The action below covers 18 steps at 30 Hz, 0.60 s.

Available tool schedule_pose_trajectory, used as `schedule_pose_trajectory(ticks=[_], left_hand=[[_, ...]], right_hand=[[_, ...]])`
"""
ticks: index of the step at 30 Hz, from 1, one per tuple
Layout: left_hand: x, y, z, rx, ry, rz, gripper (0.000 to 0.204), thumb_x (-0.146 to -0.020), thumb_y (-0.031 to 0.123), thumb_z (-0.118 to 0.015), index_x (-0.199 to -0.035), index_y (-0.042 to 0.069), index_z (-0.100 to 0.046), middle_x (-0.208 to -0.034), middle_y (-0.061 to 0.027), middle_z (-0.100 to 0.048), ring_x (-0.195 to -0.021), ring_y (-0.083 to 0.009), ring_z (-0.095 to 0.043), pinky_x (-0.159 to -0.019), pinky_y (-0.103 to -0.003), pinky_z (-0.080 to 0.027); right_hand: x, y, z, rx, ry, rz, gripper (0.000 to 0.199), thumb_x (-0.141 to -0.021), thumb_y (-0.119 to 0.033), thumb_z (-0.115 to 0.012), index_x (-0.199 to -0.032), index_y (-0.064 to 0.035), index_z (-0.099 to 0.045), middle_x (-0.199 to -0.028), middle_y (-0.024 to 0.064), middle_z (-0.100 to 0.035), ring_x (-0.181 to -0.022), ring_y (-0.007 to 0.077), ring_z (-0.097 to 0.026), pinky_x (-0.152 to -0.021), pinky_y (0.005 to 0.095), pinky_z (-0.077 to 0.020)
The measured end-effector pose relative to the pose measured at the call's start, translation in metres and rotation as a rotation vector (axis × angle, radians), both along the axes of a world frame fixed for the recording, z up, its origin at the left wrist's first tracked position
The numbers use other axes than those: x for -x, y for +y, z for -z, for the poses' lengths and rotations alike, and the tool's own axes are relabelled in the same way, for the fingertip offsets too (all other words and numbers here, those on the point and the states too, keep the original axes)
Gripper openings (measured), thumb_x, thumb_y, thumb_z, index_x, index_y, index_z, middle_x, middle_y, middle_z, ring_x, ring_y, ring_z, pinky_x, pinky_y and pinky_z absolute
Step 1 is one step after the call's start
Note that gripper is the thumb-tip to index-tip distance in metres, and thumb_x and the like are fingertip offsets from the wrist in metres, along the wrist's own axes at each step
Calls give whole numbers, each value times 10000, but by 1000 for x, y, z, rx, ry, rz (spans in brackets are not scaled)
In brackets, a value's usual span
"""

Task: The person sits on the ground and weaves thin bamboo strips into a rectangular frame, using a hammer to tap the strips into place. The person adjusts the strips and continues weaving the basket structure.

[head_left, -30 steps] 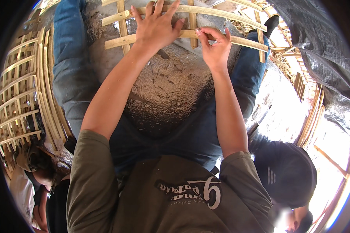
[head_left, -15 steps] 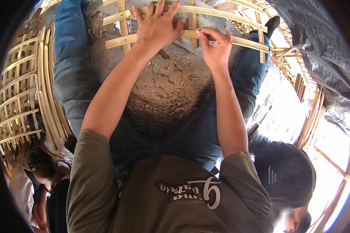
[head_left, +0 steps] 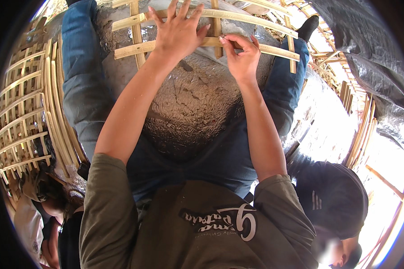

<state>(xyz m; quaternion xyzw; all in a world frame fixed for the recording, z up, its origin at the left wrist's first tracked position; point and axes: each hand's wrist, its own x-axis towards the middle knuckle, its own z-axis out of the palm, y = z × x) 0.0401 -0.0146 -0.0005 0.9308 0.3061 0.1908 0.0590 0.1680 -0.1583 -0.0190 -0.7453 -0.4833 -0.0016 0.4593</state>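
Note:
A lattice of pale bamboo strips [head_left: 130,47] lies over a rounded, cracked grey mould [head_left: 193,103] between my blue-trousered legs. My left hand [head_left: 177,31] presses flat on the strips with its fingers spread. To its right, my right hand [head_left: 242,56] pinches something small at the crossing of an upright strip [head_left: 216,27] and a horizontal one; what it pinches is too small to tell.
A finished bamboo lattice frame [head_left: 27,116] curves along the left. A person in a dark cap [head_left: 332,201] is at the lower right, another person [head_left: 36,210] at the lower left. More bamboo frames [head_left: 359,130] and a dark plastic sheet [head_left: 372,58] are on the right.
Both hands stay at the same crossings of the strips; only the fingers of my right hand shift slightly.

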Motion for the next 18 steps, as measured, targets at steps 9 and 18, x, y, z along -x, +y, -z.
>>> schedule_pose_trajectory(ticks=[9,18], left_hand=[[-4,15,17,132,-305,363,451,-942,203,-652,-1384,249,-571,-1464,-74,-499,-1383,-320,-436,-1199,-609,-221],[0,23,-6,386,-262,425,225,-891,128,-710,-1113,168,-711,-1281,-19,-652,-1272,-242,-561,-1214,-531,-230]], right_hand=[[4,1,-6,46,-38,23,82,-872,-185,-779,-865,-111,-745,-827,-14,-756,-720,126,-721,-1109,438,-308],[4,2,-4,30,-8,13,20,-843,-156,-776,-858,-148,-765,-863,-23,-759,-756,166,-699,-1106,544,-295]])
